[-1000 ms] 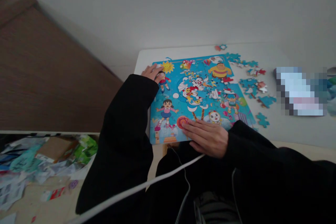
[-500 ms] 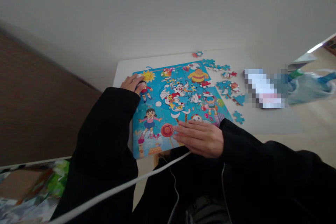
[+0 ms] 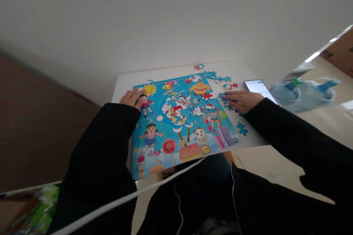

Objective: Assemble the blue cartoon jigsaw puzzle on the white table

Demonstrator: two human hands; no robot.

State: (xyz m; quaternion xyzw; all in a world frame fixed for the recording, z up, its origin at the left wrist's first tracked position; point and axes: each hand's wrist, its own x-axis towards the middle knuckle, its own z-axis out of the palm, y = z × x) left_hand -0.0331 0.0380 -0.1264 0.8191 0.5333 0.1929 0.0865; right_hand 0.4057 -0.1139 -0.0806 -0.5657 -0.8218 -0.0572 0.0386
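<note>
A blue cartoon jigsaw puzzle point(image 3: 161, 115) lies on the white table. Its picture has cartoon children, a sun and a lollipop; several pieces in the middle look loose or overlapping. My left hand point(image 3: 131, 98) rests flat on the puzzle's upper left edge, fingers out over the sun and the child in red. To the right of the puzzle, my right hand point(image 3: 242, 100) reaches over a heap of loose pieces, its fingers stretched out and touching a blue puzzle piece point(image 3: 221, 96). Other pieces beneath that hand are partly covered. A single blue piece point(image 3: 242, 129) lies nearer me.
More loose pieces point(image 3: 211, 74) lie along the puzzle's upper right. A lit phone point(image 3: 257, 87) sits at the table's right, partly behind my right arm. Large water jugs point(image 3: 317, 95) stand beyond. A white cable point(image 3: 154, 188) crosses before me; a wall point(image 3: 176, 22) rises behind the table.
My right hand has moved from the puzzle's lower edge to the loose pieces on the right, uncovering the bottom of the picture. My left hand stays on the upper left. The view has shifted slightly.
</note>
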